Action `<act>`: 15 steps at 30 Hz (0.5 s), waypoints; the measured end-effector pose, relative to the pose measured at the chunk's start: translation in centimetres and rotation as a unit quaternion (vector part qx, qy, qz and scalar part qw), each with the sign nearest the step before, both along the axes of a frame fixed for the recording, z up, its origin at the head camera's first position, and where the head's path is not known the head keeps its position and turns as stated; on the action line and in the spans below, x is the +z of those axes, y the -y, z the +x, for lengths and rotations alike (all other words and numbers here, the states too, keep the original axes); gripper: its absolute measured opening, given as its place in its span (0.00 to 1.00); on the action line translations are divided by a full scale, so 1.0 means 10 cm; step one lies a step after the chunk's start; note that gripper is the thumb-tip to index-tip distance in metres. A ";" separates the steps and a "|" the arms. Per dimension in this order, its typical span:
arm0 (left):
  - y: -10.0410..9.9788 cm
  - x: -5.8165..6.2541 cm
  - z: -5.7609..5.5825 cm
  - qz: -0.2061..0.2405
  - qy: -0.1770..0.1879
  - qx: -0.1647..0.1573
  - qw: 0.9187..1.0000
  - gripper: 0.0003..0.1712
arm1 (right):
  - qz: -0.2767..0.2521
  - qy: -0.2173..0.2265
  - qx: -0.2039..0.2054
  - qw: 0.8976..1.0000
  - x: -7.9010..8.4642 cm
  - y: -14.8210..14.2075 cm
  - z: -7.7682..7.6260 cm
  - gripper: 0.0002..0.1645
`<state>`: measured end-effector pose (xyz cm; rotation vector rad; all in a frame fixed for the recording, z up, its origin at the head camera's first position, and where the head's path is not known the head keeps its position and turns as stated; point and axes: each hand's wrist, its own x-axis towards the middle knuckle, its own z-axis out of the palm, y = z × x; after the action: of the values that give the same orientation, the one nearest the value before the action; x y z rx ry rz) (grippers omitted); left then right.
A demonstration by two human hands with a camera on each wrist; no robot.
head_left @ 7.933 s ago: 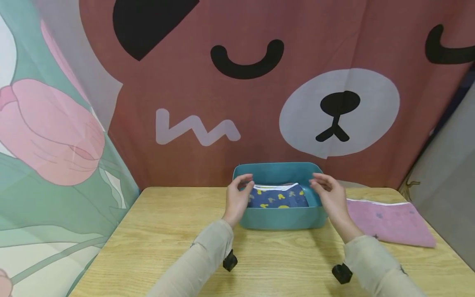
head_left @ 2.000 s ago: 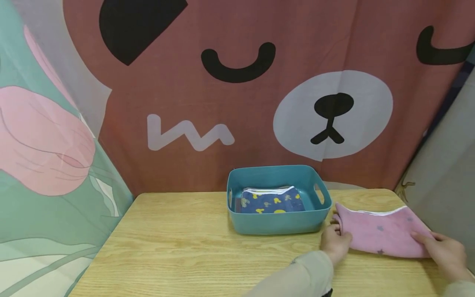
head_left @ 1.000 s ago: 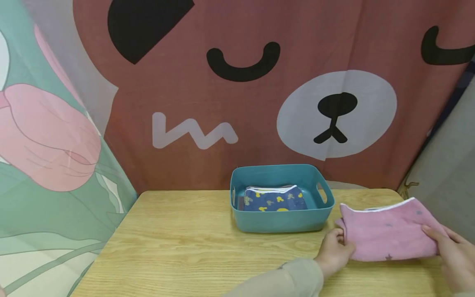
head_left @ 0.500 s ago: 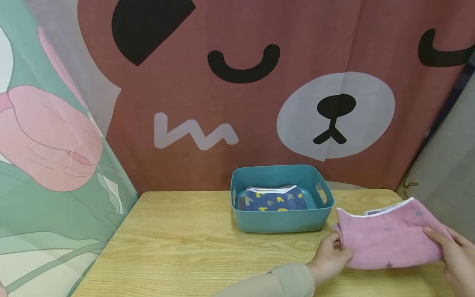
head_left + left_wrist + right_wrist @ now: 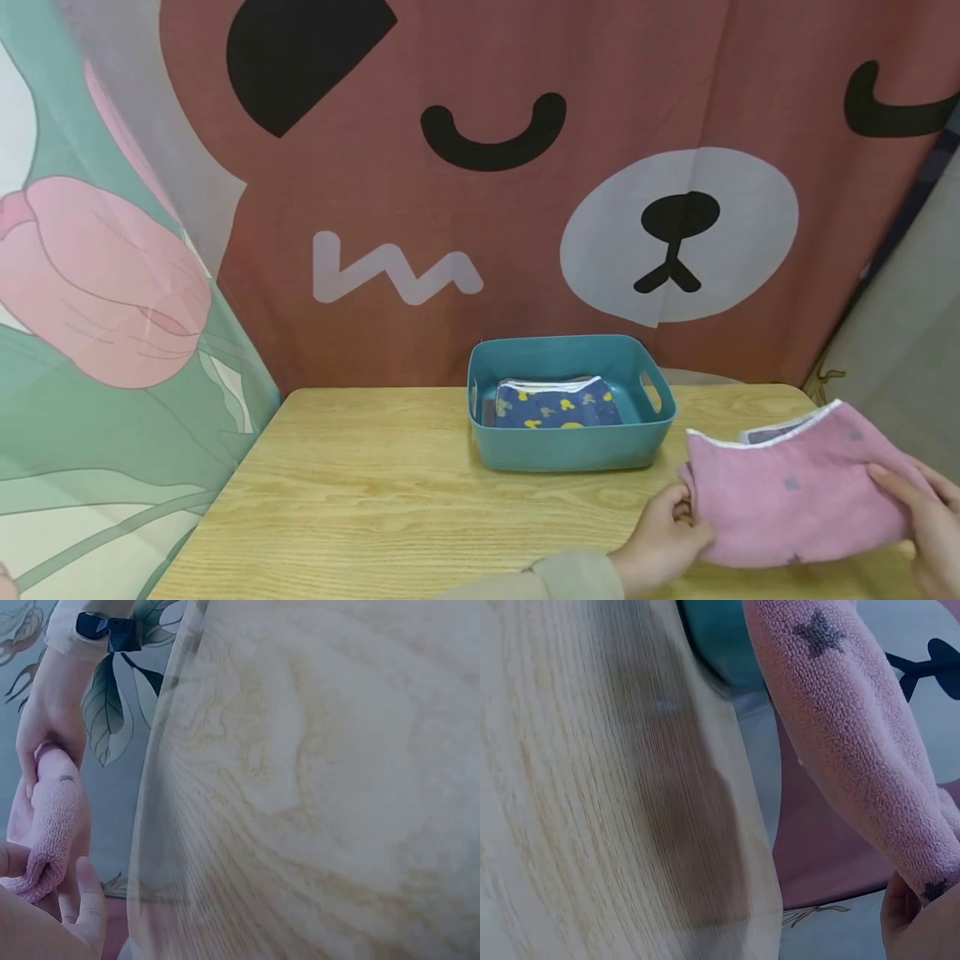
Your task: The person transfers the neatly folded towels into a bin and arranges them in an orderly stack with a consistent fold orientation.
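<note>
A folded pink towel (image 5: 798, 500) with grey stars and a white edge is held at the right of the table, between both hands. My left hand (image 5: 663, 533) pinches its left end, thumb in front. At the opposite end my right hand (image 5: 930, 517) grips it with the thumb over the front; part of this hand is cut off by the view's edge. In the right wrist view the towel (image 5: 847, 735) hangs above the table, its shadow falling on the wood. The left wrist view shows the towel's rolled end (image 5: 56, 832) between the fingers.
A teal plastic bin (image 5: 570, 450) with handle holes stands at the back of the wooden table (image 5: 360, 500). Inside it lies a folded navy cloth (image 5: 555, 407) with yellow prints. A bear-print curtain (image 5: 375, 192) hangs right behind the table.
Earlier both hands were over the bin while the pink towel lay on the table. Since then they have taken its two ends, lifted it and drawn it nearer and slightly right.
</note>
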<state>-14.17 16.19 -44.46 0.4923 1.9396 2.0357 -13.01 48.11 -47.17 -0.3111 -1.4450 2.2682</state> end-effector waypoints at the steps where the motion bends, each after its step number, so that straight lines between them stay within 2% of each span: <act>1: 0.02 0.01 0.01 0.004 -0.001 -0.008 1.000 0.15 | 0.004 0.001 -0.001 1.000 0.09 0.09 0.05 0.22; 4: 0.09 0.02 0.05 0.016 -0.001 -0.029 0.999 0.16 | 0.013 -0.007 0.001 1.000 0.34 0.37 0.19 0.22; 7: 0.16 0.04 0.08 0.020 0.002 -0.042 0.999 0.17 | 0.023 -0.016 0.001 1.000 0.44 0.50 0.26 0.23; 11: 0.26 0.07 0.12 0.009 0.002 -0.044 0.999 0.19 | 0.028 -0.031 0.012 0.999 0.44 0.52 0.28 0.23; 15: 0.36 0.11 0.14 0.002 -0.005 -0.056 0.998 0.18 | 0.062 -0.035 0.009 0.997 0.42 0.53 0.30 0.26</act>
<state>-12.77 12.62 -43.36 0.5984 1.8687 1.9717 -10.01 42.82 -42.95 -0.1797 -1.5495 2.1696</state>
